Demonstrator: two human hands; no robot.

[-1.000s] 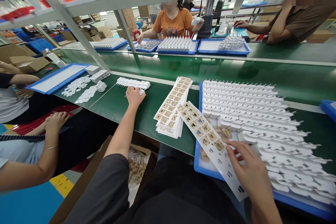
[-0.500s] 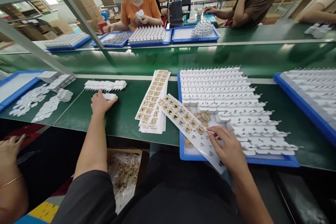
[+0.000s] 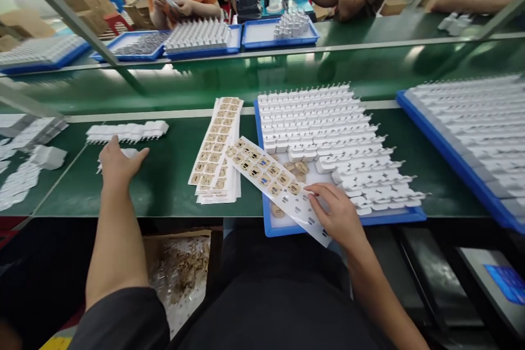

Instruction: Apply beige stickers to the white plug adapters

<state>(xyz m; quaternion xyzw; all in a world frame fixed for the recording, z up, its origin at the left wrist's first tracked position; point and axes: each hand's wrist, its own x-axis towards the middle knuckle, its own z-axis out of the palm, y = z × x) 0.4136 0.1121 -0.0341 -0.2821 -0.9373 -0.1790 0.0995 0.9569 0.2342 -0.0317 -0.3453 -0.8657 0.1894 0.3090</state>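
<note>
My left hand (image 3: 121,161) is over a white plug housing (image 3: 130,152) on the green bench, thumb spread out to the right; its fingertips are partly hidden. Just beyond them is a row of similar white plug housings (image 3: 127,131) with thin pins. My right hand (image 3: 334,210) pinches the edge of a sticker sheet (image 3: 266,172) between thumb and index finger. Tan stickers with dark or blue marks cover its far part, while the near part is bare backing. Beneath the sheet is a blue-rimmed tray (image 3: 268,229) holding many rows of white plug housings (image 3: 311,120).
Left of the tray lies a stack of sticker sheets (image 3: 215,147). White flat pieces (image 3: 18,186) and a white block (image 3: 48,157) are at far left. Another full tray (image 3: 455,158) stands right. Below the bench is an open carton (image 3: 180,273). Co-workers sit across the bench.
The view has swung right and down, shifting everything leftward. My left thumb has spread wider beside the plug housing. My right hand keeps its pinch on the sticker sheet.
</note>
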